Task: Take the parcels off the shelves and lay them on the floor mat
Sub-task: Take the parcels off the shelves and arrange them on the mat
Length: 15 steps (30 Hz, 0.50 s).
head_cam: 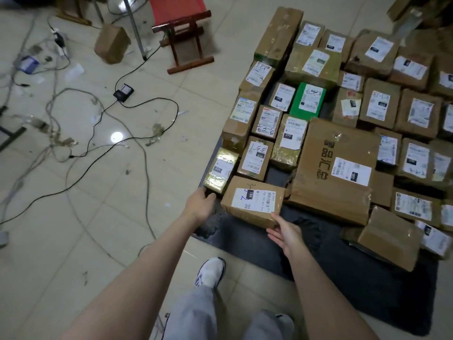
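A brown parcel (252,202) with a white label lies at the near left of the dark grey floor mat (343,271). My right hand (285,233) touches its near right corner, thumb on the top edge and fingers straight along the mat. My left hand (201,204) sits just off the parcel's left end, fingers loosely curled against the near end of a small gold-taped parcel (220,169); its fingertips are hidden. Several labelled parcels cover the mat behind, among them a large flat carton (335,165) and a green box (307,100). No shelves are in view.
Tiled floor on the left carries loose cables (98,133), a black power adapter (123,92) and scraps. A red folding stool (183,33) and a lone brown box (112,44) stand at the back. My white shoe (210,271) is at the mat's near edge.
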Tool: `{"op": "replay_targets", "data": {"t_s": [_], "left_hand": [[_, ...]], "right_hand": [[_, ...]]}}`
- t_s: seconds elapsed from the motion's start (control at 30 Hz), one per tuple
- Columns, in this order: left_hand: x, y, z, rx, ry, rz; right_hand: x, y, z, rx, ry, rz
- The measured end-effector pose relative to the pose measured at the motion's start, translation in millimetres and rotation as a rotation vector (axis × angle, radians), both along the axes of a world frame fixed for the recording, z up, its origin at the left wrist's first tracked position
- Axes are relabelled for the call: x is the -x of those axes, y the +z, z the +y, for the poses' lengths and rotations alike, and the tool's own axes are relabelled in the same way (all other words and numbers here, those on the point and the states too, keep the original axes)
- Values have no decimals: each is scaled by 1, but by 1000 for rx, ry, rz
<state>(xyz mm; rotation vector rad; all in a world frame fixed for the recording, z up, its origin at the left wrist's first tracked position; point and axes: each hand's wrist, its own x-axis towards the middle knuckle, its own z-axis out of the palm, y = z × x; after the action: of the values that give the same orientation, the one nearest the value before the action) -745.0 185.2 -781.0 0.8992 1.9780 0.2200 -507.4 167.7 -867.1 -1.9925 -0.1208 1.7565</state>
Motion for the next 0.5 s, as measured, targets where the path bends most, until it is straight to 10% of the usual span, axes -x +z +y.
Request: {"op": "replay_targets", "data": {"t_s": [0.5], "left_hand": [[-21, -83, 25, -37, -2, -65]], "right_hand": [[14, -107, 34, 28, -6, 23]]}}
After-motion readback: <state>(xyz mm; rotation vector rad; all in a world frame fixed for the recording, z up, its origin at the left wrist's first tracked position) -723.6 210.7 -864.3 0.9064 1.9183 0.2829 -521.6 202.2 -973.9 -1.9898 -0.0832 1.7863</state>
